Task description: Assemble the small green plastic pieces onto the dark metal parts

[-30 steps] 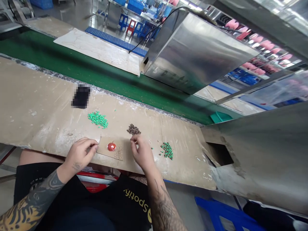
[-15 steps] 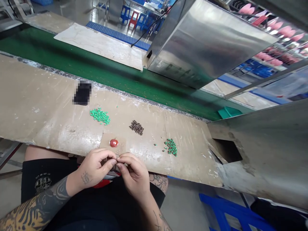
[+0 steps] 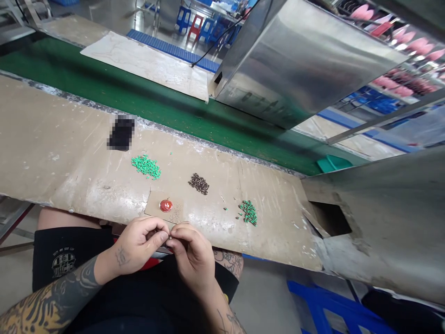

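Note:
My left hand (image 3: 148,239) and my right hand (image 3: 193,248) meet fingertip to fingertip at the table's near edge, both closed in a pinch. Something tiny sits between the fingertips, too small to name. Just beyond them lies a cardboard piece (image 3: 153,204) bearing a small round dish of red-orange paste (image 3: 166,205) and a scatter of tiny specks (image 3: 176,212). Farther off are a pile of bright green small pieces (image 3: 146,167), a pile of dark brown ones (image 3: 199,183), and a pile of green-and-dark pieces (image 3: 248,212) to the right.
A dark pixelated rectangle (image 3: 121,133) lies at the table's far left side. Behind the table (image 3: 86,153) runs a green belt (image 3: 167,111) beneath a metal housing (image 3: 278,60). On the right are a rectangular hole (image 3: 330,218), a green tray (image 3: 333,163) and a blue stool (image 3: 323,301).
The view has shifted slightly. My right fingers have moved a little at the pinch, and a small glint now shows between the fingertips. The piles lie as before.

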Available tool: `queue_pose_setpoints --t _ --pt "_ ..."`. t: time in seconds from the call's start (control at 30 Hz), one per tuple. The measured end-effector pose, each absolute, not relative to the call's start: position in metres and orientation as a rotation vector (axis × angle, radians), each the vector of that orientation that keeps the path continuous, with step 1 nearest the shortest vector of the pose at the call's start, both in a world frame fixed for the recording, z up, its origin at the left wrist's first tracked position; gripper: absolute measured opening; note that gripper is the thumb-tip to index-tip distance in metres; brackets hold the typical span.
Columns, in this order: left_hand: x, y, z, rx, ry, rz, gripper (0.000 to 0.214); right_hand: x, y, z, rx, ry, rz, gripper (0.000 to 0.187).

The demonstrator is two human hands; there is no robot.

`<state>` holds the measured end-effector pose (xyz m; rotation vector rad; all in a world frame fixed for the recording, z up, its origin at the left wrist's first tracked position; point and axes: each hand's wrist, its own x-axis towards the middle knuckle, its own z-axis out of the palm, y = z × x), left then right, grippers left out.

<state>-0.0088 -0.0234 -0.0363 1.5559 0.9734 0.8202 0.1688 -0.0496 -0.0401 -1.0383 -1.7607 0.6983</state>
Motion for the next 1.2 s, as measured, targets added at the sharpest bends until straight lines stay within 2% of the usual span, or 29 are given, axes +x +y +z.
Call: queue_pose_setpoints --t 0.1,0.43,0.83,1.2 --pt "-0.007 -0.023 -0.038 1.525 0.934 0.856 0.023 0.169 -0.048 -0.04 -0.993 -1.784 0.666 0.029" --pt "-0.002 -0.03 -0.051 1.736 0.864 1.094 0.016 0.165 -0.053 -0.051 -0.959 -1.672 0.578 0.033" --pt "0.011 -0.038 -0.061 1.804 0.843 1.382 0.011 0.15 -0.066 -0.066 -1.02 -1.355 0.736 0.019" --pt "0.019 -0.036 -0.065 1.702 0.877 1.4 0.01 0.146 -0.064 -0.071 -1.074 -1.218 0.842 0.014"
